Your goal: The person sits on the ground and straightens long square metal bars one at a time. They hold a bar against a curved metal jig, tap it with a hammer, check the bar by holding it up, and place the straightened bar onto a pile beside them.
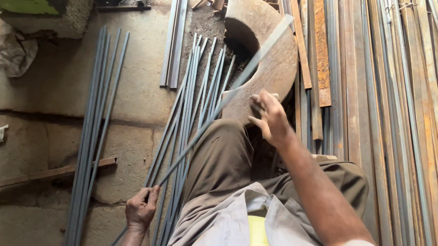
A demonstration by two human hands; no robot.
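Rough concrete floor (131, 88) fills the left half of the view, cracked into slabs and dusty, while the right half is covered by a deep stack of long rusty flat steel strips and angle lengths (379, 121) running away from the person. Next in size is a thick curved block of worn metal or wood (277, 66) with a rounded notch cut in it, standing just ahead of the person's knee in brown trousers (222, 158).

Two groups of thin grey steel rods lie on the floor: one loose bundle at the left (94, 131), and a larger fan of rods (201, 87) beside the leg. Both appear straight and laid more or less parallel, which suggests sorted stock, though the view cannot tell worked rods from unworked ones.

One long thin grey rod (214, 113) is in hand, slanting from lower left up across the knee to the notched block, its far end blurred. The left hand (141, 209) is closed around the rod's near end. The right hand (270, 118) is raised near the block with fingers spread, not gripping anything, and it sits close beside the rod; whether it touches it cannot be told. Judging by this, one rod is mid-handling and many remain on the floor.

A crumpled pale sack (10, 49) lies at the left edge.
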